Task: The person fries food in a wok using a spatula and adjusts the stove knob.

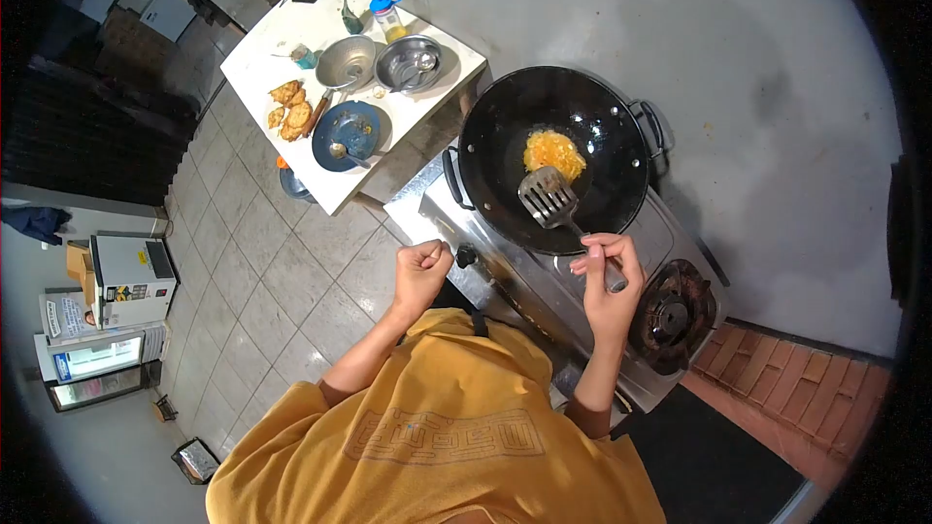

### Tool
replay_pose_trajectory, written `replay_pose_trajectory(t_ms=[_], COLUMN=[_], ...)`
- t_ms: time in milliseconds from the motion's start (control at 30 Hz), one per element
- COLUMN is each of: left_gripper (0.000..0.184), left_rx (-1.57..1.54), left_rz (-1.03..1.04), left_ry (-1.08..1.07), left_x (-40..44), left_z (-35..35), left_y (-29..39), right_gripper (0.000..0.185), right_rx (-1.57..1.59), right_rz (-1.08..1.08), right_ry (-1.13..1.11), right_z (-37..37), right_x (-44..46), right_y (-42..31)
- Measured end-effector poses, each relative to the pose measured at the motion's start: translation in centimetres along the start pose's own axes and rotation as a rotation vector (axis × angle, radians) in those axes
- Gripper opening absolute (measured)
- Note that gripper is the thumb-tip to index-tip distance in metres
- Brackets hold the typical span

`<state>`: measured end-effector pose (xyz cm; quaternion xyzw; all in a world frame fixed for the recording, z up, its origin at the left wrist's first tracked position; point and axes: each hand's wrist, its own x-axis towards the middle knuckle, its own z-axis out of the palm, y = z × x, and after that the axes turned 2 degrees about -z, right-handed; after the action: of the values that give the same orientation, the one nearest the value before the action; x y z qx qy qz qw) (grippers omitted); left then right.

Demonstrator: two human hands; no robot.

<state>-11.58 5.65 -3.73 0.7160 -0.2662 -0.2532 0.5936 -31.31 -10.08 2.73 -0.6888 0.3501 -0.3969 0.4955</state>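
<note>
My right hand [614,283] is closed around the handle of a slotted spatula [549,198]. The spatula's head lies in a black wok [610,150], at the near edge of a yellow-orange egg patty [555,152] that looks like an omelette. My left hand [423,274] is curled into a fist in front of the stove, close to a black knob [466,254], and no object shows in it. The wok rests on the far burner of a steel gas stove [515,277].
Right of my right hand is a second burner [672,315]. A white table [427,126] stands left of the wok, with metal bowls [347,60], a dark blue bowl [347,136], fried pieces [294,119] and a blue-capped bottle [389,19]. A grey wall [757,68] rises behind the stove.
</note>
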Motion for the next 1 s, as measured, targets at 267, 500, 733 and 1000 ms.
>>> replay_pose_trajectory(t_ms=[267, 500, 733, 1000], left_gripper=[0.048, 0.055, 0.061, 0.059], left_rx=[0.081, -0.151, -0.005, 0.06], left_rz=[0.071, 0.062, -0.024, 0.006], left_ry=[-0.009, -0.058, -0.173, -0.185], left_x=[0.7, 0.6, 0.9, 1.0], left_z=[0.8, 0.3, -0.2, -0.7], left_y=[1.7, 0.2, 0.9, 1.2], right_gripper=[0.013, 0.016, 0.019, 0.011], right_rx=[0.081, -0.055, -0.135, -0.314], right_rz=[0.013, -0.143, -0.163, -0.165], right_ry=[0.139, 0.146, 0.15, 0.156], right_z=[-0.5, -0.8, -0.2, -0.2], right_x=[-0.6, -0.7, -0.3, 0.0], right_y=[0.4, 0.7, -0.4, -0.5])
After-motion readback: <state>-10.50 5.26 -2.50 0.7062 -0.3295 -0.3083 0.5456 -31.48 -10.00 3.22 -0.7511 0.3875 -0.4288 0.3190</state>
